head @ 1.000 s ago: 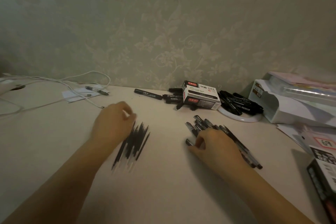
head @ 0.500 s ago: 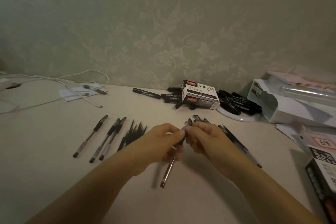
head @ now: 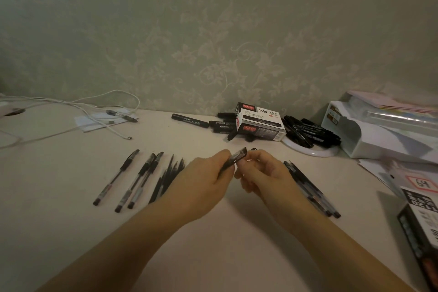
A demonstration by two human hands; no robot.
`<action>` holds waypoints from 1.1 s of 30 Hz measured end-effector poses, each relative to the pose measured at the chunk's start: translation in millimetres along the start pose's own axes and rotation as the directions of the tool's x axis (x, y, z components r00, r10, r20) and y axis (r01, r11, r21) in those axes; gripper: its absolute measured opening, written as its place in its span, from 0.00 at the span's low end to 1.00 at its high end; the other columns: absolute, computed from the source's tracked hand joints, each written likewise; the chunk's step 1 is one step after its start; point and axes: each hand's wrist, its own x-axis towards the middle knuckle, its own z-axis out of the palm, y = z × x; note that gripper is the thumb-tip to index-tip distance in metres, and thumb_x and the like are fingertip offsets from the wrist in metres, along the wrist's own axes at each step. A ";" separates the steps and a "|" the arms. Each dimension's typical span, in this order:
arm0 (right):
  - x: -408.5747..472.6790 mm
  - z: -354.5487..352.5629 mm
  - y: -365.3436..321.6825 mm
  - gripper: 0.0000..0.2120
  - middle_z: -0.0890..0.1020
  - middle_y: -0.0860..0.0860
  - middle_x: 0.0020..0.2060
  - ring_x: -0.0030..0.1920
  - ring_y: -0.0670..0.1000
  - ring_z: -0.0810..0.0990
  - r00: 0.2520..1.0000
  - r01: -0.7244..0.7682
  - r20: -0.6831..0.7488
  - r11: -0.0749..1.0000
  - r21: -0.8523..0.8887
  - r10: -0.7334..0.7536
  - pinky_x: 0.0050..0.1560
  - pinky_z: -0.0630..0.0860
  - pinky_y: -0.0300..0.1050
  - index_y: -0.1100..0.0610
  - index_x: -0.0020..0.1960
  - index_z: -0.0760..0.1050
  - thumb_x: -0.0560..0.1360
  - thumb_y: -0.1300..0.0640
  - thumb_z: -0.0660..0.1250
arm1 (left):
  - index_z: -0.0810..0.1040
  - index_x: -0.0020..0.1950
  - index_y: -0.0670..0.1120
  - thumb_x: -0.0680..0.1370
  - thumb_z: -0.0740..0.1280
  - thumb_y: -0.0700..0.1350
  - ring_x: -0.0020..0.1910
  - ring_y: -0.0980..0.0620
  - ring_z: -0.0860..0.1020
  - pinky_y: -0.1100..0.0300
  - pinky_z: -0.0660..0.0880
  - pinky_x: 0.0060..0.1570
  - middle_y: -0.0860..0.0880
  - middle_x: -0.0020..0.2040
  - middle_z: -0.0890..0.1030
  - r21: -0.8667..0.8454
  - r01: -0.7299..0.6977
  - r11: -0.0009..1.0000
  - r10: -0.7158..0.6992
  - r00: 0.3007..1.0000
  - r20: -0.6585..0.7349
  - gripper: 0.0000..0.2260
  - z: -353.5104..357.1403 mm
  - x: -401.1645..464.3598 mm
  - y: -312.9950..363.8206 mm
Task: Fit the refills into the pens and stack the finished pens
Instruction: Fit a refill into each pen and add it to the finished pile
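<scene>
My left hand [head: 201,180] and my right hand [head: 263,173] meet above the middle of the table, both pinching one dark pen [head: 233,159]. Its far end sticks up between my fingertips; most of the barrel is hidden behind my left hand. Three finished pens [head: 132,178] lie side by side at the left. A bunch of black refills [head: 169,175] lies just left of my left hand. Several more pens [head: 310,187] lie in a pile under and right of my right wrist.
A white and red pen box [head: 259,122] stands by the wall with black markers [head: 308,131] around it, some on a white dish [head: 310,150]. White cables [head: 78,111] run at the far left. A white tray [head: 379,135] and boxes [head: 422,225] fill the right side.
My hands left the refills and the pen pile, came together over the table with one pen, and raised it so less of its barrel shows below my left hand.
</scene>
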 end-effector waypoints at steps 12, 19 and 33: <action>1.7 -2.1 3.1 0.13 0.83 0.52 0.36 0.36 0.47 0.79 0.998 0.057 0.016 0.998 0.040 -0.058 0.40 0.77 0.38 0.58 0.50 0.77 0.73 0.49 0.69 | 0.71 0.47 0.56 0.82 0.55 0.53 0.26 0.56 0.71 0.66 0.62 0.25 0.57 0.30 0.75 0.045 -0.107 0.993 0.106 0.994 0.023 0.08 3.1 0.0 -8.1; 3.8 -3.9 2.7 0.07 0.83 0.53 0.36 0.36 0.47 0.79 0.998 0.059 0.011 0.997 0.057 -0.059 0.39 0.77 0.37 0.60 0.50 0.77 0.77 0.56 0.67 | 0.74 0.47 0.58 0.80 0.56 0.56 0.27 0.58 0.72 0.67 0.64 0.27 0.61 0.33 0.76 0.018 -0.101 0.995 0.101 0.995 -0.021 0.09 6.8 4.5 -11.2; 1.1 -6.0 14.5 0.06 0.82 0.44 0.42 0.46 0.40 0.81 0.941 0.145 -0.210 0.877 -0.458 -0.265 0.46 0.76 0.30 0.47 0.48 0.74 0.78 0.57 0.69 | 0.62 0.52 0.52 0.81 0.54 0.56 0.25 0.57 0.71 0.64 0.63 0.26 0.52 0.29 0.73 0.074 0.082 0.994 -0.073 0.990 -0.118 0.08 7.4 3.6 -15.2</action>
